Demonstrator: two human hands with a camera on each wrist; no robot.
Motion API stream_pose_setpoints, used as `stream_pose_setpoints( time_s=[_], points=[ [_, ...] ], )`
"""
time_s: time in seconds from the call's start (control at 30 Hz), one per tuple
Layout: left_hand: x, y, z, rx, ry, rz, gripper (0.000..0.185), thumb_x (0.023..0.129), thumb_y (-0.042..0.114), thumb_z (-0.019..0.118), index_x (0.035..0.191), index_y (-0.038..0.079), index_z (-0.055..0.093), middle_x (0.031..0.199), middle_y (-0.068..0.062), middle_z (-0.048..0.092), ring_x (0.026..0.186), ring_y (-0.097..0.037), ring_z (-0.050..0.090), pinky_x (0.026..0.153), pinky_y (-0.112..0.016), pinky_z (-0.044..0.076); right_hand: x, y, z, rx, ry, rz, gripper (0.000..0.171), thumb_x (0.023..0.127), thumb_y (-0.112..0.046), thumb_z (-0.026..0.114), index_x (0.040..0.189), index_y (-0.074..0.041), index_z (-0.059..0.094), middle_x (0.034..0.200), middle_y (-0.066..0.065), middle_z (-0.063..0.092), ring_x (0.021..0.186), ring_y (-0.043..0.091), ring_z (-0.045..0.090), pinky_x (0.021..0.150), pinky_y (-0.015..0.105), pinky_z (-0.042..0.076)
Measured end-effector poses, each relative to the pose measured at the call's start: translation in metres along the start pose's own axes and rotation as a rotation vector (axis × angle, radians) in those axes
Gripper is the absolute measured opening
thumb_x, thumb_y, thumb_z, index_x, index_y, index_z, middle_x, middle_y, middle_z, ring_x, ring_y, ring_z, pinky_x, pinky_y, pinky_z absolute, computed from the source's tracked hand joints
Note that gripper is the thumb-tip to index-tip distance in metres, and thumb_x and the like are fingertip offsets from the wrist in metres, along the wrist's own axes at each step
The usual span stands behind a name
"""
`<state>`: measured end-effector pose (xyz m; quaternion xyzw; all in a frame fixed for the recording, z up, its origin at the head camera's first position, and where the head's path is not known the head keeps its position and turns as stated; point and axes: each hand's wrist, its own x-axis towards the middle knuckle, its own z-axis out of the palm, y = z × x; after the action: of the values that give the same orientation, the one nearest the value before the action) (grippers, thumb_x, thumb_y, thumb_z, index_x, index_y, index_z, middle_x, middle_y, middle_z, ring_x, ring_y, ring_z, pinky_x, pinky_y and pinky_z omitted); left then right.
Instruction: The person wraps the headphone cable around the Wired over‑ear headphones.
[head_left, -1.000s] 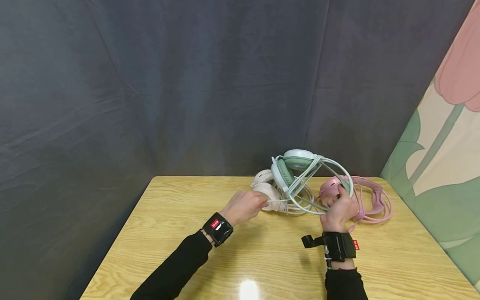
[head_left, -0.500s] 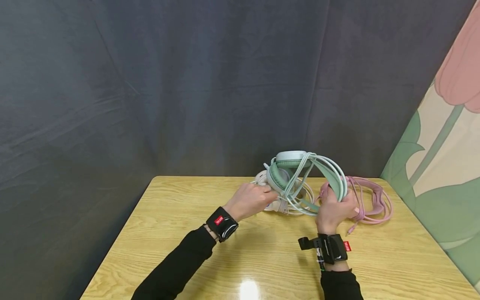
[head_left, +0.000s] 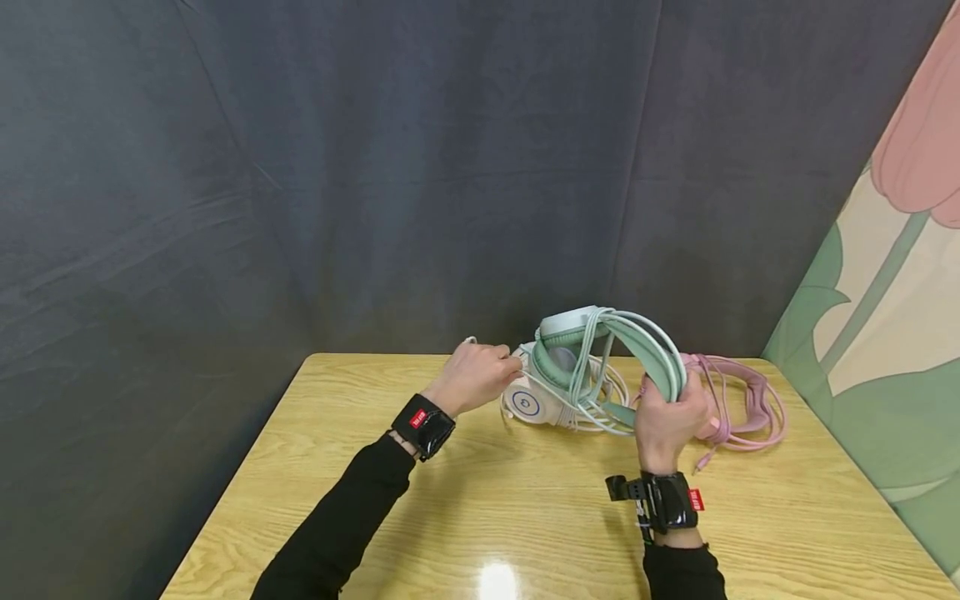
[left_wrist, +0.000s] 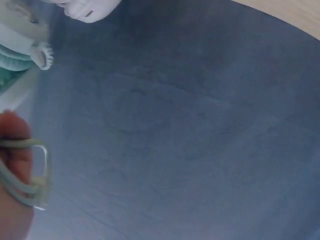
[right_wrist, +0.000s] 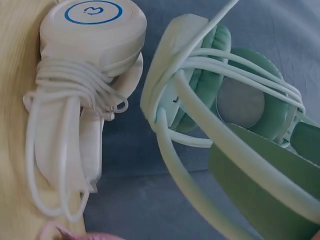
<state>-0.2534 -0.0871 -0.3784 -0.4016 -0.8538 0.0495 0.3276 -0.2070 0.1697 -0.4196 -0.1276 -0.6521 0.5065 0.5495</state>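
Gripping green headphones [head_left: 600, 350], both hands [head_left: 663, 417] above table [head_left: 360, 433].

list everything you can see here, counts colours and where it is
green headphones: 1, mint green, held up over the table's far right part, own cable looped round them
white headphones: 1, cream white, lying on the table under the green pair, cable wound round
pink headphones: 1, pink, far right of the table
table: 1, light wood
backdrop: 1, dark grey cloth, behind
left hand: pinches the green cable
right hand: grips the green headband
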Motion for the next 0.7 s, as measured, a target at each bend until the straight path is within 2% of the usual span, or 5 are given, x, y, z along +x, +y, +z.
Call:
stream_pose_setpoints(
  time_s=[0.2,0.27,0.4,0.53,0.7],
  points=[
    [-0.004,-0.004,0.006,-0.026,0.095,-0.102,0.005,0.093,0.021,0.067,0.096,0.024,0.070,0.065,0.004,0.046,0.051,-0.010,0.040,0.051,-0.022,0.025,-0.003,-0.005,-0.004,-0.043,-0.049,-0.033,0.016,0.074,-0.010,0.067,0.071,0.001,0.055,0.059,-0.026,0.039,0.060,0.003,0.037,0.065,0.030,0.031],
    [-0.004,-0.004,0.006,-0.017,0.165,-0.091,0.007,0.092,0.030,0.068,0.096,0.024,0.069,0.063,0.006,0.041,0.048,-0.007,0.035,0.048,-0.020,0.020,-0.004,-0.006,-0.005,-0.046,-0.070,-0.030,0.018,0.076,-0.011,0.067,0.071,0.002,0.055,0.059,-0.028,0.038,0.061,0.004,0.038,0.066,0.031,0.031],
    [-0.001,-0.004,0.001,0.049,0.331,-0.001,0.019,0.084,0.038,0.074,0.086,0.021,0.066,0.060,0.006,0.036,0.043,-0.004,0.029,0.043,-0.020,0.016,-0.006,-0.008,-0.005,-0.046,-0.098,-0.009,0.018,0.078,-0.011,0.068,0.075,0.003,0.058,0.061,-0.027,0.040,0.062,0.005,0.038,0.064,0.030,0.030],
    [0.005,-0.005,-0.008,0.123,0.456,0.061,0.034,0.075,0.047,0.080,0.070,0.018,0.061,0.058,0.006,0.035,0.042,-0.005,0.029,0.041,-0.021,0.021,-0.007,-0.010,-0.004,-0.071,-0.124,-0.003,0.016,0.077,-0.011,0.067,0.077,0.002,0.060,0.062,-0.014,0.048,0.061,0.005,0.038,0.061,0.032,0.030],
    [0.015,-0.007,-0.016,0.131,0.523,0.070,0.048,0.071,0.057,0.080,0.057,0.019,0.054,0.054,0.007,0.035,0.041,-0.006,0.030,0.041,-0.022,0.025,-0.011,-0.012,-0.004,-0.078,-0.194,-0.049,0.015,0.077,-0.011,0.068,0.085,0.001,0.064,0.071,0.012,0.061,0.063,0.003,0.042,0.062,0.034,0.034]
  ],
)
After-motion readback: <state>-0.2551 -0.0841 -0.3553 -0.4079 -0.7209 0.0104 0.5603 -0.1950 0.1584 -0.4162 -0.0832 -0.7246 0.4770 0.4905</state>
